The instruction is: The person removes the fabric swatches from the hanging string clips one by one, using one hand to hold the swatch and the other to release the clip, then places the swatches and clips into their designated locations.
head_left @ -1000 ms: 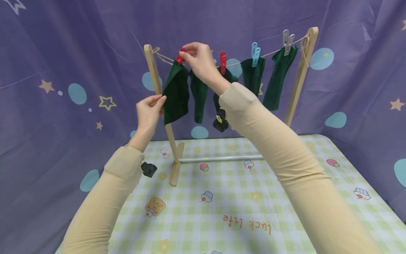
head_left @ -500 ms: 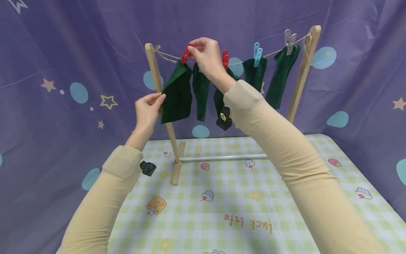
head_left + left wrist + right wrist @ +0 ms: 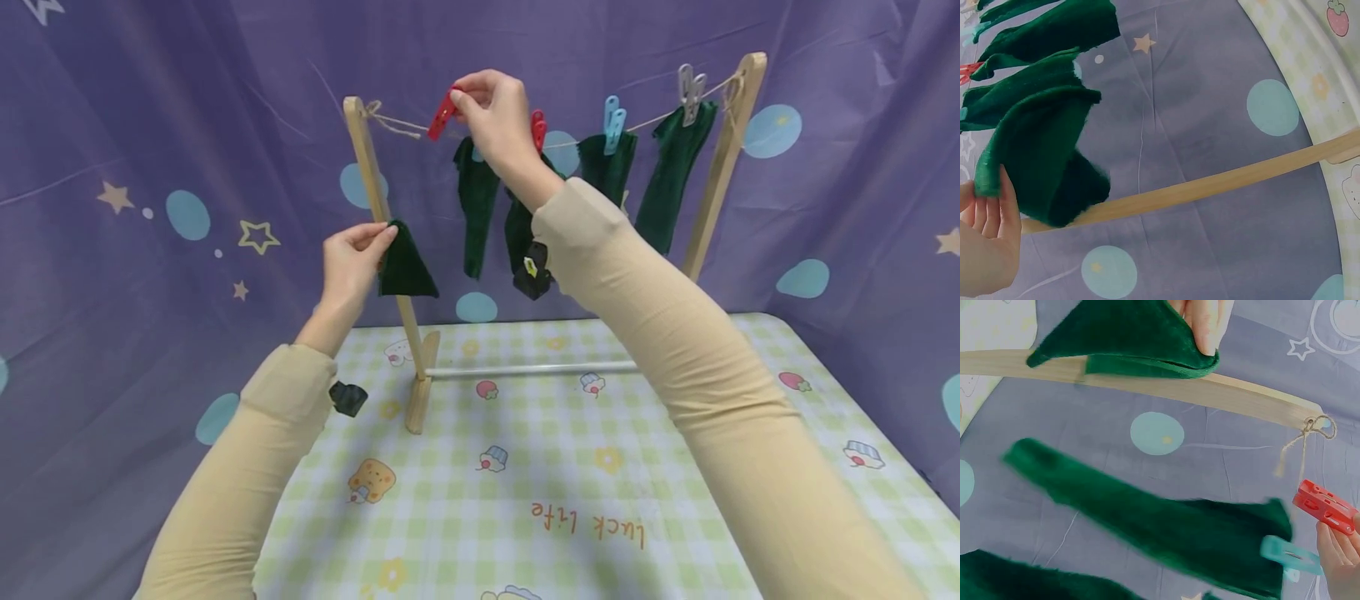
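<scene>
In the head view, my left hand (image 3: 349,265) pinches a green velvety cloth (image 3: 407,268) by its upper edge, and the cloth hangs folded below the fingers. My right hand (image 3: 497,121) pinches a red clothespin (image 3: 442,115) up by the string (image 3: 397,125); whether the pin touches the string I cannot tell. No cloth is in that pin. Closest to it, a green cloth piece (image 3: 1166,519) hangs from a blue clothespin (image 3: 1290,554), mostly hidden by my right hand in the head view. Farther right are another red clothespin (image 3: 538,132), a light blue clothespin (image 3: 614,127) and a grey clothespin (image 3: 691,96), each with green cloth.
The string runs between a left wooden post (image 3: 367,162) and a right wooden post (image 3: 723,162). A white rod (image 3: 532,369) joins them low down, over the checked tablecloth (image 3: 450,517). A purple curtain (image 3: 187,100) hangs behind. Small black devices sit on both wrists.
The green cloth has come off the red clothespin and dropped to hang from my left hand. My right hand has risen slightly rightward with the pin. My left hand stays nearly still.
</scene>
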Demonstrator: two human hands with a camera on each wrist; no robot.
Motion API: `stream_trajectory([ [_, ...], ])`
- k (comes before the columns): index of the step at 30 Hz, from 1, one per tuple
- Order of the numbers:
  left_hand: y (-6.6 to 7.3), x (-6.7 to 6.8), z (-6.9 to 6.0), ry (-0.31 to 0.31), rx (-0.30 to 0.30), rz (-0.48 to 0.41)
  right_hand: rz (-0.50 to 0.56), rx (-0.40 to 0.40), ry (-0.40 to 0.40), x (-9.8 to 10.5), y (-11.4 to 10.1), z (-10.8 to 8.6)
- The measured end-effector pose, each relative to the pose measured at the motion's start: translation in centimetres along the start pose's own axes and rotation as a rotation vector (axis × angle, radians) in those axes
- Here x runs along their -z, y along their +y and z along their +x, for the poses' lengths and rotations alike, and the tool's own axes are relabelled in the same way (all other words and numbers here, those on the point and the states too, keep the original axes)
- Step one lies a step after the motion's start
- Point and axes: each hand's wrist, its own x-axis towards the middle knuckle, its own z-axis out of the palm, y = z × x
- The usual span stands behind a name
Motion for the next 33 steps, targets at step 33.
stream_trajectory([
  [33,-2.4,3.9,-2.6,-0.089,0.014,0.239,0.034,-0.003,-0.149,6.4,0.8,-5.4],
])
